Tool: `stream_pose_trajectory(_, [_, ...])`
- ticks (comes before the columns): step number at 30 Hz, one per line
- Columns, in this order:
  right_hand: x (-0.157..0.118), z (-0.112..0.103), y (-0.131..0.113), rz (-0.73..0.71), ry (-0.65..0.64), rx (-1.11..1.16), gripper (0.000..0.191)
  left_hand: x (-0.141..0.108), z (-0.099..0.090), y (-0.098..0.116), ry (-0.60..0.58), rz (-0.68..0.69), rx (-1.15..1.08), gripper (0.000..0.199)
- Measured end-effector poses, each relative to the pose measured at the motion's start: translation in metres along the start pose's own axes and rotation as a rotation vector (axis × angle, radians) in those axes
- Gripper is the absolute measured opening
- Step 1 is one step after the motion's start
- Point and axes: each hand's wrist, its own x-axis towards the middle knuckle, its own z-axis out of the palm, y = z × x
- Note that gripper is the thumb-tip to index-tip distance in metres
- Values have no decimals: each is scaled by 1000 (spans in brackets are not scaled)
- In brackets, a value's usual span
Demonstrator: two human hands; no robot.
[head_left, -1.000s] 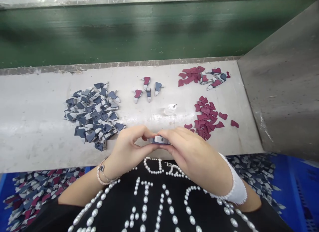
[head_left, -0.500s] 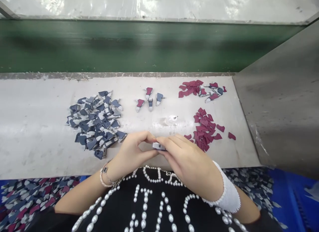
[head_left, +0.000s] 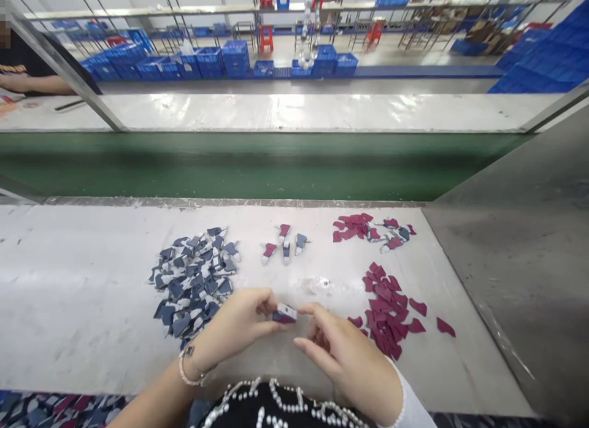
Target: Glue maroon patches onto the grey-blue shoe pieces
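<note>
My left hand (head_left: 251,314) pinches a small plastic part (head_left: 285,314), pale grey on top with a small hole and dark blue and maroon along its side. My right hand (head_left: 338,348) is just to the right, its thumb and index finger apart; the index tip is close to the part's right end, and I cannot tell if it touches. Left of my left hand lies a heap of blue-and-grey plastic parts (head_left: 193,287). A pile of flat maroon pieces (head_left: 384,308) lies right of my right hand.
Several loose parts (head_left: 285,250) lie mid-table. Maroon pieces (head_left: 352,227) and mixed parts (head_left: 391,235) sit at the back right. A metal panel (head_left: 515,244) bounds the right side. Behind runs a green belt (head_left: 276,164); a co-worker's arm (head_left: 37,84) shows far left.
The view has tilted up, bringing the room behind into sight. My right hand has drawn its fingers off the part and opened. My left hand still holds the part.
</note>
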Motion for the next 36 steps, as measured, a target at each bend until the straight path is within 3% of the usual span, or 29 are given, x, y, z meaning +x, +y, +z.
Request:
stream_pose_trajectory(2, [-3, -13, 12, 36, 29, 8, 12, 18, -12, -3, 108, -22, 103, 25])
stream_pose_trajectory(4, [-4, -24, 29, 59, 101, -23, 21, 40, -20, -4, 188, -31, 142, 27])
stream_pose_trajectory(7, [7, -30, 57, 92, 229, -10, 15, 61, -27, -3, 232, -41, 199, 30])
stream_pose_trajectory(9, [20, -26, 72, 83, 268, 39, 25, 64, -36, -4, 238, -58, 248, 29])
stream_pose_trajectory(12, [40, -16, 82, 42, 224, 130, 42, 55, -60, -10, 302, -130, 349, 27])
stream_pose_trajectory(16, [54, -9, 85, 31, 175, 245, 38, 52, -90, -26, 370, -230, 475, 29])
stream_pose_trajectory(22, [46, -15, 86, 11, 151, 389, 49, 70, -84, -45, 305, -245, 436, 25])
stream_pose_trajectory(25, [39, -18, 86, 1, 141, 459, 57, 68, -81, -38, 314, -225, 291, 36])
stream_pose_trajectory(28, [34, -21, 84, -1, 133, 508, 61, 49, -83, -20, 322, -137, 93, 59])
stream_pose_trajectory(30, [31, -23, 83, -1, 116, 527, 61, 31, -84, -6, 303, -43, -204, 66])
stream_pose_trajectory(34, [26, -25, 75, -14, 62, 538, 61, -1, -78, 14, 167, 112, -1083, 55])
stream_pose_trajectory(36, [23, -24, 69, -8, 67, 565, 60, -12, -76, 21, 88, 147, -1225, 51])
